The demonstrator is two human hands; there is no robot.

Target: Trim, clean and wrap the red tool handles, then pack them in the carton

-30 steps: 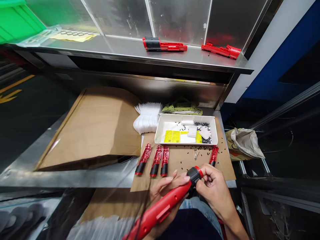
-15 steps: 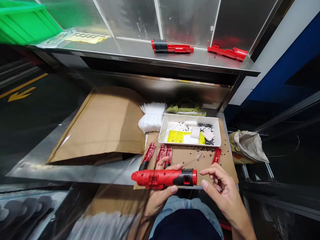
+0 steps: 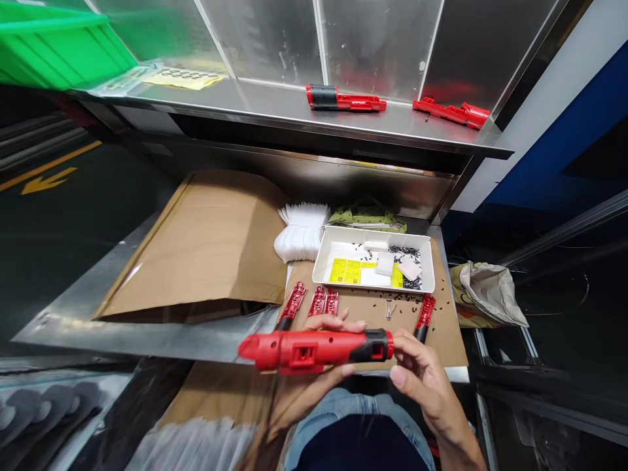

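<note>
Well, from where I'm standing, the red-and-black plastic tool housing (image 3: 314,348) lies level across the person's lap, held just above the near edge of the work surface, its red nose pointing to the person's left. The left hand (image 3: 304,399) has it: the fingers (image 3: 338,323) curl over the top of the red body and the thumb presses up from underneath, so the housing sits clamped in that palm. The right hand (image 3: 422,379) is at the black rear end, with its fingertips against the end and the thumb just below it; I can't tell whether those fingers are gripping or only touching. Beyond the hands, three red half-shells (image 3: 293,304) lie on a brown cardboard sheet (image 3: 444,340), and another half-shell (image 3: 424,317) sits apart near the right hand. Small black screws are scattered over the cardboard around a few metal pins (image 3: 390,309). Further back stands a white tray (image 3: 373,230) with yellow labels (image 3: 345,271), white pads and more black screws inside. A stack of white foam sheets (image 3: 301,232) sits to its left, and a crumpled paper sack (image 3: 488,294) sits to its right. Up on the steel shelf (image 3: 245,98), two more red parts (image 3: 346,98) rest near a green crate (image 3: 59,52).
</note>
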